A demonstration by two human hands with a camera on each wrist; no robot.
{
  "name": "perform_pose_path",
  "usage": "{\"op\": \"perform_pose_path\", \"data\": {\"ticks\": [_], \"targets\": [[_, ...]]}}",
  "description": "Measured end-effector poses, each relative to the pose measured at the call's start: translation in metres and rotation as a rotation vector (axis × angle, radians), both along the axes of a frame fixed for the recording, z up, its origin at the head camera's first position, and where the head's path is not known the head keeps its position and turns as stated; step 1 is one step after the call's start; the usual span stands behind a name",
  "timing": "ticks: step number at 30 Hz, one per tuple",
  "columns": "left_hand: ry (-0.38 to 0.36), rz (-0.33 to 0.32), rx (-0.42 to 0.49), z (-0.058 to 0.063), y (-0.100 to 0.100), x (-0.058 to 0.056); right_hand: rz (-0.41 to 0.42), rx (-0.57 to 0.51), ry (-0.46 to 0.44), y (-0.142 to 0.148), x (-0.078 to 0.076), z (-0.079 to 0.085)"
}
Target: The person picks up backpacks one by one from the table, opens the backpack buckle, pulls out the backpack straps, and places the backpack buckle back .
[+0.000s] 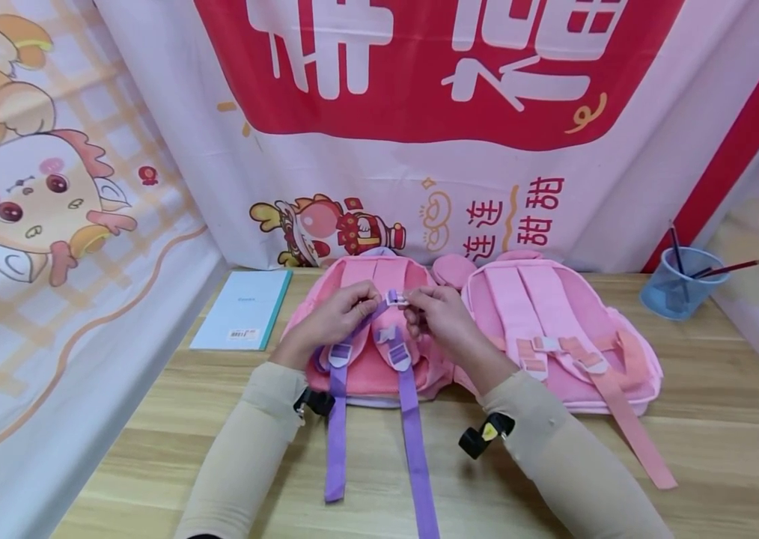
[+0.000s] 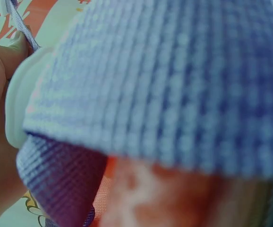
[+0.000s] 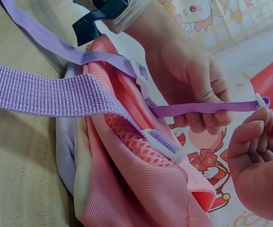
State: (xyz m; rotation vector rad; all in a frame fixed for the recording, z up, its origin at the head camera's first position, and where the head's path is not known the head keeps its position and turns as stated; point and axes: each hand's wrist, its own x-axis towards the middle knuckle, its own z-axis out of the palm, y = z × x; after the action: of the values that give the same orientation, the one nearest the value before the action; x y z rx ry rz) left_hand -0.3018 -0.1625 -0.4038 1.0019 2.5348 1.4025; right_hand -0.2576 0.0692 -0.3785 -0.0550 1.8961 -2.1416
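Observation:
A pink backpack (image 1: 413, 271) with purple webbing lies on the table, its shoulder straps facing up. My left hand (image 1: 335, 318) pinches a narrow purple strap (image 3: 202, 108) between thumb and fingers. At that strap's end, the fingertips of my right hand (image 1: 450, 322) pinch a small white buckle (image 1: 394, 298). Another white buckle piece (image 1: 388, 334) sits on the right shoulder strap, below the hands. Two long purple webbing tails (image 1: 413, 434) hang toward the table's front edge. In the left wrist view, blurred purple webbing (image 2: 165, 85) covers most of the picture.
A second pink backpack (image 1: 487, 299) lies to the right, a salmon strap (image 1: 635, 434) trailing from it. A light blue notebook (image 1: 238, 299) is at the left. A blue mesh cup (image 1: 676, 292) with pencils stands at the back right. Printed cloth (image 1: 352, 172) hangs behind the table.

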Motion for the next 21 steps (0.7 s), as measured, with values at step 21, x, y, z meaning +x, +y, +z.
{"op": "perform_pose_path", "data": {"ticks": [21], "targets": [[0.045, -0.003, -0.049, -0.0015, -0.0022, 0.0009, 0.092, -0.044, 0.150, 0.0100, 0.0083, 0.0000]]}}
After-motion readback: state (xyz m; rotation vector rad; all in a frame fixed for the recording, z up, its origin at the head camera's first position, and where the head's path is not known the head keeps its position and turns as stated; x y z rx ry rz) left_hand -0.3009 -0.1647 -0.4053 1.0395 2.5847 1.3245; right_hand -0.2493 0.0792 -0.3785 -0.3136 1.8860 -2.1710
